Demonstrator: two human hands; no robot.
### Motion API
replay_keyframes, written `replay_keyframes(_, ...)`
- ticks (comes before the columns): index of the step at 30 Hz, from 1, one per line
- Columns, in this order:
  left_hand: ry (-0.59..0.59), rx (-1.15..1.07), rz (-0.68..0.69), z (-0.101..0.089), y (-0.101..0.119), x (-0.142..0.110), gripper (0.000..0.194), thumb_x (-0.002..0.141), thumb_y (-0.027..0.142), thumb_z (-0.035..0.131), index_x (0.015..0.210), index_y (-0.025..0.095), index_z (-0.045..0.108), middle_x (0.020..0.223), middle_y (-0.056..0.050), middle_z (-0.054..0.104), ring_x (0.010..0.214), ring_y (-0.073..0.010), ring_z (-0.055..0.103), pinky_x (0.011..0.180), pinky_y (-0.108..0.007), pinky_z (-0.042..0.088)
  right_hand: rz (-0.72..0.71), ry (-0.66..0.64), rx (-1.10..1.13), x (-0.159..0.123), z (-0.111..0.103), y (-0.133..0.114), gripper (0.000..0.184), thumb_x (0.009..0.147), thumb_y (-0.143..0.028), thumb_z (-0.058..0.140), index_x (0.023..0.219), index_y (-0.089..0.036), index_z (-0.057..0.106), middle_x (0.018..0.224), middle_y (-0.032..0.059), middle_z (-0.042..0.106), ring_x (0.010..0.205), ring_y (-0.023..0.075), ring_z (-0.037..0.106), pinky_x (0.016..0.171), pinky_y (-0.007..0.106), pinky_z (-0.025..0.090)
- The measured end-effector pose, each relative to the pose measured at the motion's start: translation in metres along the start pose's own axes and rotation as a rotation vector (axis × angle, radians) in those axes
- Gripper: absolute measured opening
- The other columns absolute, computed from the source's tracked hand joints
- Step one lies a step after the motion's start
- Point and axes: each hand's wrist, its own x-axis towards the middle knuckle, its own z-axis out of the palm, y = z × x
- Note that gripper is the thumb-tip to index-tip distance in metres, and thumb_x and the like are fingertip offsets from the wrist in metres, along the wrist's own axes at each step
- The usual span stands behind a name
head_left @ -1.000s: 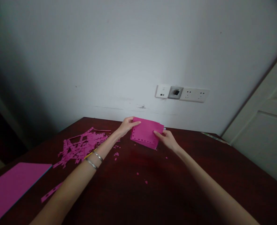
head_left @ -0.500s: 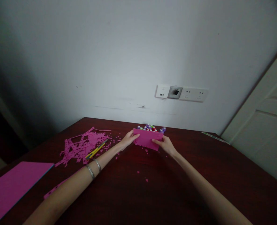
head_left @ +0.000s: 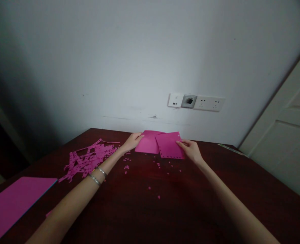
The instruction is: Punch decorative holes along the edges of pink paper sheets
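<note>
My left hand (head_left: 134,141) is closed on the left edge of a plain pink sheet (head_left: 148,141), thumb in front. Between the thumb and fingers of my right hand (head_left: 191,149) is a second pink sheet (head_left: 170,145), with punched holes along its left and lower edges. The two sheets stand tilted above the far part of the table, the punched one overlapping the front of the plain one. Both are held by their outer edges. Whatever lies right behind the sheets is hidden.
A tangle of punched pink strips (head_left: 91,159) lies on the dark red table (head_left: 190,203), left of my left forearm. Pink scraps (head_left: 126,167) are scattered near the middle. A larger pink sheet stack (head_left: 20,203) rests at the near left. Wall sockets (head_left: 208,103) are above the table.
The pink sheets, held together before, are now spread apart, with my right hand moved rightward. They now cover the small colourful round things behind. My left forearm hides the yellow cutter.
</note>
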Motion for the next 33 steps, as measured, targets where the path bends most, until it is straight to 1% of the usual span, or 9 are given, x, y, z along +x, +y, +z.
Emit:
replay_keyframes(6, 0.067, 0.017, 0.003, -0.026, 0.006, 0.010, 0.019, 0.074, 0.031, 0.054, 0.070, 0.014, 0.062, 0.063, -0.001, 0.058, 0.060, -0.0126, 0.045, 0.056, -0.021, 0.033, 0.084, -0.197, -0.058, -0.013, -0.020, -0.015, 0.029, 0.061, -0.043, 0.070, 0.067, -0.015, 0.067, 0.054, -0.0011, 0.061, 0.044, 0.0103, 0.050, 0.041, 0.022, 0.038)
replay_keyframes(9, 0.075, 0.003, 0.003, -0.027, 0.005, 0.012, 0.019, 0.073, 0.031, 0.055, 0.066, 0.015, 0.062, 0.061, -0.001, 0.058, 0.058, -0.0121, 0.044, 0.055, -0.021, 0.033, 0.090, -0.230, -0.054, -0.015, -0.021, -0.014, 0.028, 0.060, -0.041, 0.071, 0.065, -0.015, 0.067, 0.056, -0.0008, 0.062, 0.047, 0.0106, 0.051, 0.044, 0.023, 0.039)
replay_keyframes(12, 0.063, -0.065, -0.046, -0.022, 0.001, 0.011, 0.018, 0.073, 0.031, 0.055, 0.068, 0.015, 0.062, 0.063, -0.002, 0.059, 0.059, -0.0126, 0.046, 0.056, -0.021, 0.035, 0.085, -0.201, -0.002, -0.014, -0.018, -0.010, 0.028, 0.060, -0.042, 0.072, 0.066, -0.015, 0.066, 0.062, 0.0012, 0.064, 0.053, 0.0126, 0.055, 0.051, 0.025, 0.043)
replay_keyframes(16, 0.032, -0.205, -0.148, -0.004, -0.004, 0.004, 0.022, 0.074, 0.035, 0.054, 0.072, 0.015, 0.060, 0.065, -0.002, 0.060, 0.059, -0.0122, 0.049, 0.057, -0.022, 0.038, 0.051, -0.063, 0.091, -0.009, -0.005, -0.001, 0.033, 0.065, -0.051, 0.065, 0.072, -0.018, 0.061, 0.071, 0.0031, 0.066, 0.061, 0.0162, 0.059, 0.058, 0.029, 0.048)
replay_keyframes(20, -0.090, -0.399, -0.288, 0.023, -0.002, -0.006, 0.030, 0.076, 0.042, 0.055, 0.092, 0.016, 0.060, 0.075, -0.004, 0.063, 0.063, -0.0129, 0.055, 0.061, -0.026, 0.044, -0.004, 0.072, 0.135, -0.004, 0.017, 0.010, 0.037, 0.069, -0.055, 0.058, 0.084, -0.021, 0.055, 0.086, 0.0047, 0.065, 0.074, 0.0189, 0.061, 0.066, 0.031, 0.050)
replay_keyframes(23, -0.149, -0.535, -0.301, 0.044, 0.000, -0.009, 0.035, 0.077, 0.039, 0.056, 0.102, 0.015, 0.058, 0.088, -0.008, 0.065, 0.074, -0.0165, 0.060, 0.070, -0.031, 0.046, -0.034, 0.140, 0.122, -0.004, 0.032, 0.017, 0.039, 0.068, -0.056, 0.057, 0.085, -0.022, 0.049, 0.087, 0.0052, 0.063, 0.080, 0.0202, 0.060, 0.069, 0.032, 0.050)
replay_keyframes(26, -0.057, -0.658, -0.216, 0.063, 0.000, -0.011, 0.036, 0.078, 0.035, 0.056, 0.106, 0.012, 0.058, 0.099, -0.012, 0.064, 0.087, -0.0199, 0.060, 0.080, -0.035, 0.044, -0.058, 0.212, 0.101, -0.006, 0.043, 0.025, 0.041, 0.066, -0.058, 0.057, 0.082, -0.023, 0.042, 0.085, 0.0049, 0.061, 0.084, 0.0214, 0.059, 0.071, 0.033, 0.049)
replay_keyframes(29, 0.056, -0.666, -0.101, 0.076, -0.004, -0.016, 0.037, 0.078, 0.033, 0.054, 0.109, 0.013, 0.057, 0.107, -0.010, 0.063, 0.099, -0.0208, 0.057, 0.089, -0.034, 0.040, -0.085, 0.269, 0.107, -0.010, 0.049, 0.035, 0.043, 0.065, -0.057, 0.058, 0.084, -0.024, 0.038, 0.092, 0.0057, 0.058, 0.092, 0.0220, 0.057, 0.077, 0.033, 0.047)
replay_keyframes(33, 0.139, -0.533, -0.118, 0.087, -0.008, -0.028, 0.033, 0.078, 0.032, 0.052, 0.105, 0.014, 0.057, 0.103, -0.007, 0.064, 0.098, -0.0208, 0.056, 0.087, -0.033, 0.041, -0.094, 0.281, 0.170, -0.017, 0.053, 0.047, 0.050, 0.065, -0.052, 0.060, 0.099, -0.025, 0.035, 0.104, 0.0081, 0.057, 0.100, 0.0219, 0.056, 0.083, 0.036, 0.046)
